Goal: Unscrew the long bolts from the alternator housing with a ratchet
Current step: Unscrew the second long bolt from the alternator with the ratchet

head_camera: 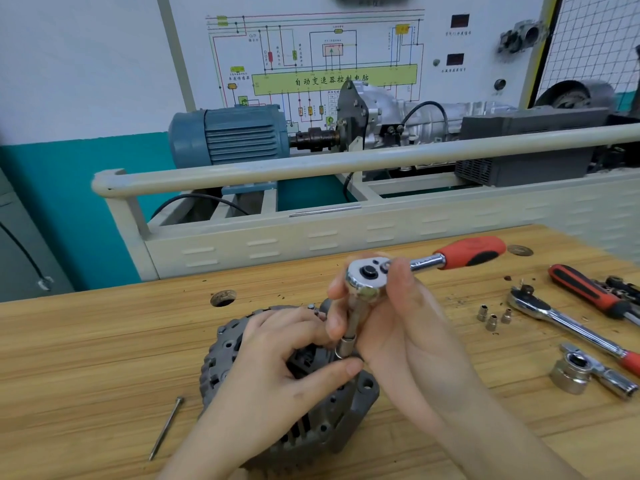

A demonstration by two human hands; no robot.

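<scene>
The right hand (388, 317) is grasping the head of a chrome, red-handled ratchet (412, 265), while the left hand (277, 355) is gripping the grey cast-metal alternator housing (225, 344) lying on the wooden workbench (86, 358); one long steel bolt (165, 428) is lying beside it.

Tan wood-grain table (104, 341). Dark grey cast alternator housing (221, 358). Chrome ratchet with red-and-black handle (426, 261). Near right edge: second chrome ratchet, red-and-black grip (568, 327); three small silver sockets (493, 317).
</scene>
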